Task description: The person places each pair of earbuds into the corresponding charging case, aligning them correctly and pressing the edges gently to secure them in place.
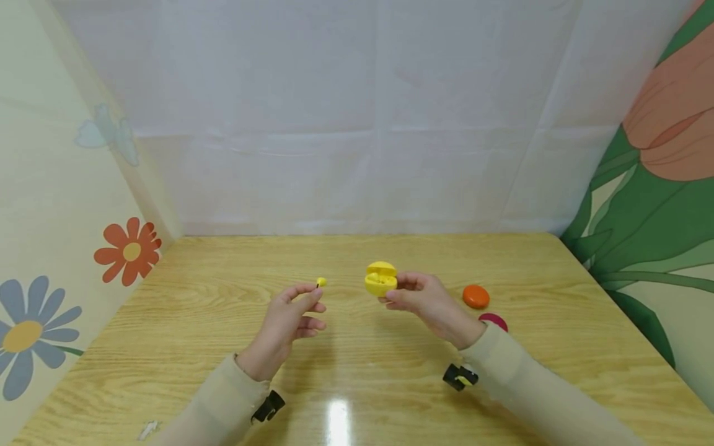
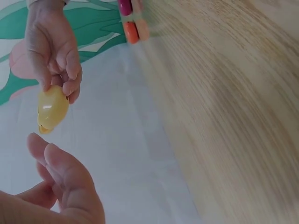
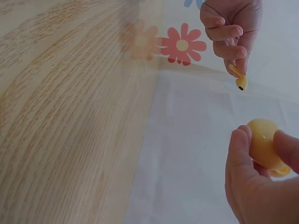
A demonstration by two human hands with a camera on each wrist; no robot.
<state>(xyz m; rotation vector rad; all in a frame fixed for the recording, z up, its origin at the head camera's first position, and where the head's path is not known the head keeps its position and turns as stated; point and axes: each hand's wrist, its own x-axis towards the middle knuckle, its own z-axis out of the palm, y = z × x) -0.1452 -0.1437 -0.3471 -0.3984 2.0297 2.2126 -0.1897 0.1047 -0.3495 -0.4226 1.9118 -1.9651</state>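
Between thumb and fingertips my left hand pinches a small yellow earbud, held above the table. In the right wrist view the earbud hangs from the fingertips with its dark tip showing. My right hand grips a round yellow earbud case by its side, thumb in front. The case's lid is raised, and its inner hollows face me in the head view. Case and earbud are apart, with a short gap between them. From the left wrist, the case shows its smooth outer shell.
An orange round case lies on the wooden table right of my right hand. Closer to me is a magenta one, partly hidden by the right wrist. A white cloth hangs behind the table, with flower-patterned sheets at both sides.
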